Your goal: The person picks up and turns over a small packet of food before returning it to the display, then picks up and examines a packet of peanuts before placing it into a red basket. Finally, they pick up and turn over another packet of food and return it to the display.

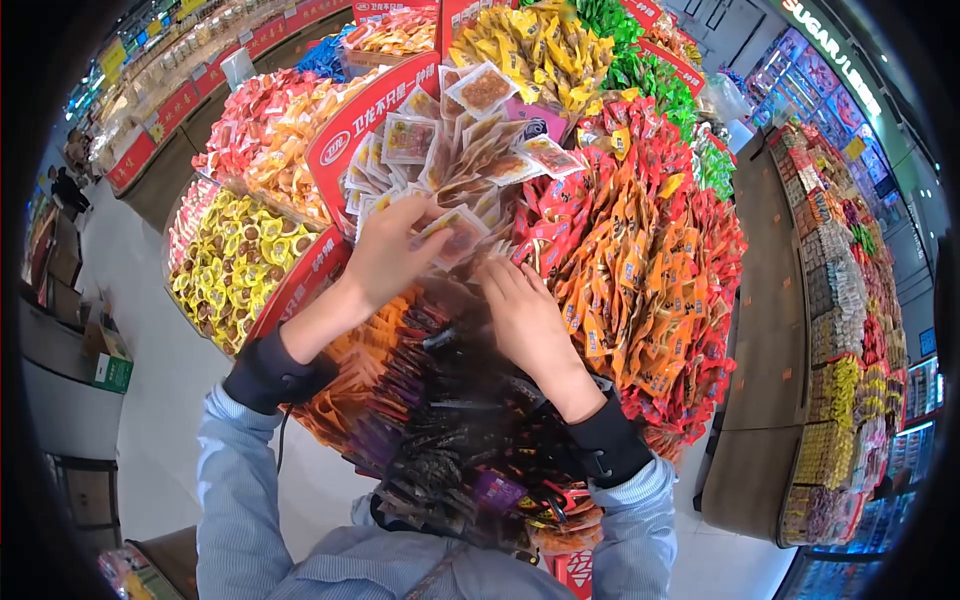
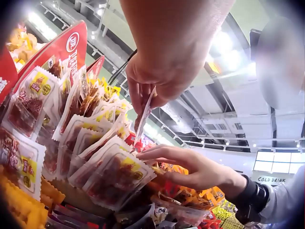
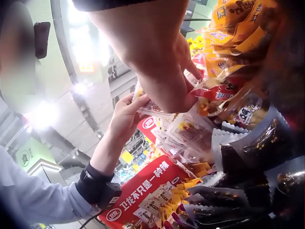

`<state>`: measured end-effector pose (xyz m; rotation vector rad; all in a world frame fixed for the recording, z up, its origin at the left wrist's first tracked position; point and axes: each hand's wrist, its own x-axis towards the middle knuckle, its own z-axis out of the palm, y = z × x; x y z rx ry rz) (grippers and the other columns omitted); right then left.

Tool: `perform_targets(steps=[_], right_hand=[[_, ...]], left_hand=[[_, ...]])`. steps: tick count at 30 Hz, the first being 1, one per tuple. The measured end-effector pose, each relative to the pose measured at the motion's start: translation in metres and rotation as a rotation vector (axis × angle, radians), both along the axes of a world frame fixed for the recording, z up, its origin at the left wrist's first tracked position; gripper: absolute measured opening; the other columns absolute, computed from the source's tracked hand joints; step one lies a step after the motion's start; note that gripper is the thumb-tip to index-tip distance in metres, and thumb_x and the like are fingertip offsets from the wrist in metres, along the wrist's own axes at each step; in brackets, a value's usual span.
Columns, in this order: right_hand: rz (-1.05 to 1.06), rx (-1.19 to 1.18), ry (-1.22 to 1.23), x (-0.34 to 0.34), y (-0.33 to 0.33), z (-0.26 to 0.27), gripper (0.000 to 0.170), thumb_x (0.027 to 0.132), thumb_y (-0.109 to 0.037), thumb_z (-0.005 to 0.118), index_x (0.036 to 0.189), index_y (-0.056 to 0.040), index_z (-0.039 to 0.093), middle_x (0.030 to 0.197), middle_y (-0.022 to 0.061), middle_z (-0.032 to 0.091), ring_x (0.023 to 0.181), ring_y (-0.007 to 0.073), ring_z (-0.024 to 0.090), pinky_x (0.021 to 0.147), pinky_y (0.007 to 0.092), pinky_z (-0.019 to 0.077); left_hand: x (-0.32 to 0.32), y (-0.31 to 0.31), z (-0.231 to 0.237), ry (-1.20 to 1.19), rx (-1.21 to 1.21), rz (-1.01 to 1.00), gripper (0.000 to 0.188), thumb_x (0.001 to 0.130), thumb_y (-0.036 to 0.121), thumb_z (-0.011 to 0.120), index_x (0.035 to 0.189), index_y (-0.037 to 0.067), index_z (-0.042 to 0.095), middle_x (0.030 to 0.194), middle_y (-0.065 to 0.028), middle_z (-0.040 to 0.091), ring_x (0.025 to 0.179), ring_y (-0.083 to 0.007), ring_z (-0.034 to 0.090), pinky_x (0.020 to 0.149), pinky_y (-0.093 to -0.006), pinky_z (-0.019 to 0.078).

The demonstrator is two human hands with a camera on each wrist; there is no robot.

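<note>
We see the left hand [image 1: 392, 250] with its fingers bent and its thumb opposed, pinching one small packet [image 1: 455, 238] by its edge. A grip so near the rim probably suits something this thin and flat: it leaves most of the printed face uncovered and takes little room among its neighbours. That packet is between the two hands, just over the nearer side of the white packets [image 1: 410, 140], which fan out ahead of the left hand. They lean on one another at different angles, some nearly upright, and we judge that this packing lets many faces show while each edge can be reached by a fingertip. The right hand [image 1: 525, 315] is partly open, its fingers rather straight and close together, with the tips by the lower edge of the held packet; we cannot tell whether they have hold of anything. From there they seem well set to steady that edge or part the neighbouring wrappers. To the left of the left hand, the red sign [image 1: 370, 125] rises as a divider, seemingly to keep the kinds apart, with yellow sweets [image 1: 235, 260] on its far side. Orange packets [image 1: 640, 290] are heaped to the right of the right hand, and dark packets [image 1: 450, 420] lie below both, nearer our body.
</note>
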<state>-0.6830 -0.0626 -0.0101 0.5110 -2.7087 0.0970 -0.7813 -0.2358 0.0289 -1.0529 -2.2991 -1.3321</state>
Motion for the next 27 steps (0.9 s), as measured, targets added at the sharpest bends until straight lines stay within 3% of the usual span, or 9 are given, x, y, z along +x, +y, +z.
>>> perform_targets(steps=[9,15,18,21,24,27], right_hand=[[-0.003,-0.029,-0.041,-0.002,-0.004,0.005,0.04,0.067,-0.007,0.054,0.106,0.0015,0.051,0.114,0.0137,0.05,0.107,0.0246,0.045,0.094,0.0378,0.0339],[-0.076,0.129,-0.044,-0.005,-0.008,0.004,0.041,0.069,-0.016,0.056,0.108,-0.0028,0.05,0.117,0.0134,0.049,0.11,0.0242,0.043,0.093,0.0361,0.0328],[-0.089,0.181,-0.046,-0.002,-0.008,0.002,0.042,0.071,-0.017,0.055,0.11,-0.0023,0.049,0.12,0.0138,0.048,0.112,0.0244,0.042,0.095,0.0372,0.0316],[-0.096,0.178,-0.048,-0.001,-0.008,0.001,0.044,0.072,-0.018,0.055,0.112,-0.0013,0.049,0.121,0.0144,0.048,0.112,0.0248,0.042,0.095,0.0376,0.0319],[-0.111,0.186,-0.091,-0.002,-0.01,0.002,0.044,0.074,-0.018,0.053,0.113,-0.0005,0.048,0.122,0.0151,0.048,0.113,0.0257,0.042,0.095,0.0383,0.0323],[-0.111,0.168,-0.065,-0.002,-0.01,-0.002,0.043,0.075,-0.018,0.052,0.114,-0.0003,0.048,0.123,0.0155,0.047,0.114,0.0265,0.042,0.095,0.0386,0.0323]], left_hand=[[0.018,0.001,-0.008,-0.04,-0.019,-0.048,0.018,0.075,0.004,0.066,0.089,-0.001,0.056,0.077,-0.0093,0.057,0.066,-0.0162,0.056,0.06,-0.0253,0.0445],[0.012,0.013,-0.015,0.085,-0.038,0.02,0.019,0.075,0.004,0.066,0.088,-0.002,0.054,0.075,-0.0107,0.055,0.066,-0.0188,0.056,0.059,-0.0254,0.0444],[0.004,0.015,-0.02,0.154,-0.086,0.055,0.017,0.076,0.007,0.062,0.089,0.0,0.053,0.079,-0.0129,0.054,0.072,-0.0297,0.055,0.06,-0.0333,0.0441],[0.013,0.02,-0.016,0.172,-0.087,-0.016,0.017,0.076,0.007,0.063,0.087,0.0,0.052,0.078,-0.0133,0.053,0.071,-0.0304,0.054,0.059,-0.0342,0.0431],[0.021,0.022,-0.013,0.172,-0.07,-0.053,0.018,0.074,0.001,0.065,0.087,0.0,0.054,0.076,-0.0108,0.054,0.065,-0.0227,0.056,0.057,-0.0288,0.0443],[0.019,0.022,-0.02,0.183,-0.123,-0.039,0.018,0.074,0.006,0.063,0.088,0.001,0.052,0.078,-0.0122,0.053,0.074,-0.0296,0.054,0.061,-0.0353,0.0438]])
